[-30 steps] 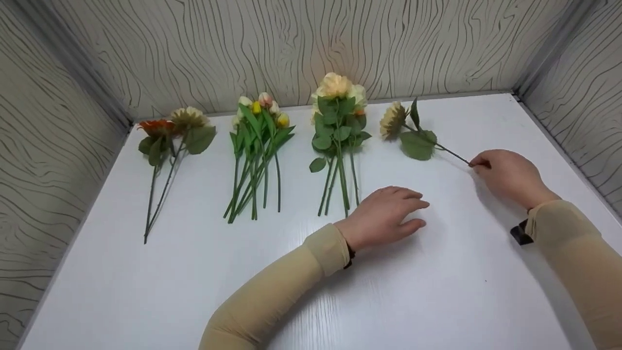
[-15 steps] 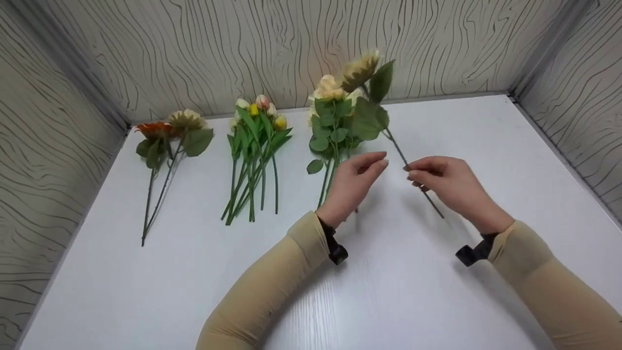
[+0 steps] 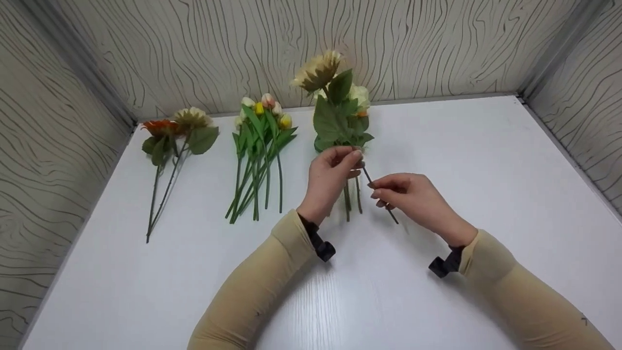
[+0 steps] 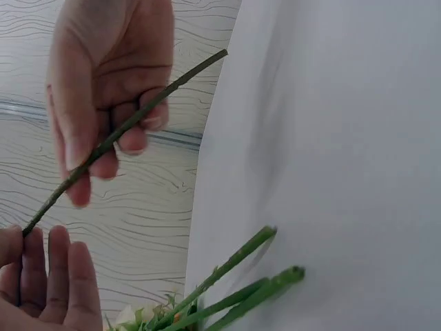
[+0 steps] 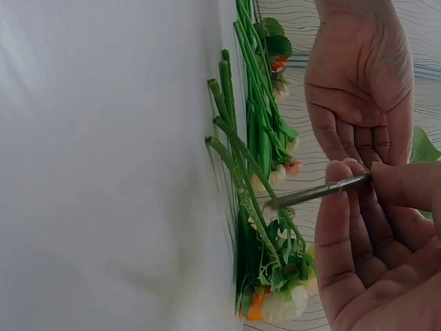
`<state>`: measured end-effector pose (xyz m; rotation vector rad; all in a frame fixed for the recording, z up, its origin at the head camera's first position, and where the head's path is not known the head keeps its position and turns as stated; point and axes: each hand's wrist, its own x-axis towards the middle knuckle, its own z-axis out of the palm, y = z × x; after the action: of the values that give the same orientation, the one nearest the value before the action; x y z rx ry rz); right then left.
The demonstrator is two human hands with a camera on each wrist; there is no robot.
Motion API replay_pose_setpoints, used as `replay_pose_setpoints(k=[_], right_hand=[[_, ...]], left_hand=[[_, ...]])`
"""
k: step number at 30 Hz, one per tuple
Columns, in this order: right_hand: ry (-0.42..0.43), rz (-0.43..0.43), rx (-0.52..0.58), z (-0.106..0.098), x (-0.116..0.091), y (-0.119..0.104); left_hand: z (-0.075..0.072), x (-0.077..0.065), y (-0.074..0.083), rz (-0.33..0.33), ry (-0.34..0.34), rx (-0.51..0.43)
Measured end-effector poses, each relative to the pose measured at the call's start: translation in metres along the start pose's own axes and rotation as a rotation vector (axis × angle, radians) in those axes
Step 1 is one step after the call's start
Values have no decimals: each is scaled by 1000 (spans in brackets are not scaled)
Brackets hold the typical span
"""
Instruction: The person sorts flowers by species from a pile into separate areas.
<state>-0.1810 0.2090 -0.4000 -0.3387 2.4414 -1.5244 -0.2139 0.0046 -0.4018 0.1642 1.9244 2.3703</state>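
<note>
A cream sunflower (image 3: 318,73) with broad green leaves is held up at a tilt, its head toward the back wall. My left hand (image 3: 328,182) pinches its stem below the leaves. Lower down, my right hand (image 3: 418,199) pinches the same stem between thumb and fingers. The stem's cut end (image 4: 213,58) sticks out past the right hand in the left wrist view. Behind the sunflower lies a bunch of pale roses (image 3: 359,97), partly hidden by its leaves and my left hand. Their stem ends (image 5: 220,96) show in the right wrist view.
Left of my hands, a bunch of tulips (image 3: 262,121) lies on the white table (image 3: 146,291). Farther left are an orange flower (image 3: 159,127) and another cream flower (image 3: 192,118) with crossed stems. Wood-patterned walls (image 3: 437,48) enclose the back and sides.
My right hand has lifted the sunflower off the table and carried it left, in front of the roses. My left hand has moved up and taken hold of the stem.
</note>
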Motion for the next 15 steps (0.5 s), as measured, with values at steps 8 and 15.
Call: replay_pose_setpoints(k=[8,15], right_hand=[[-22,28,67,15,-4,2],[-40,2,97,19,-5,4]], left_hand=[[-11,-3,-1,-5,36,-82],[-48,-8,10,50,48,-12]])
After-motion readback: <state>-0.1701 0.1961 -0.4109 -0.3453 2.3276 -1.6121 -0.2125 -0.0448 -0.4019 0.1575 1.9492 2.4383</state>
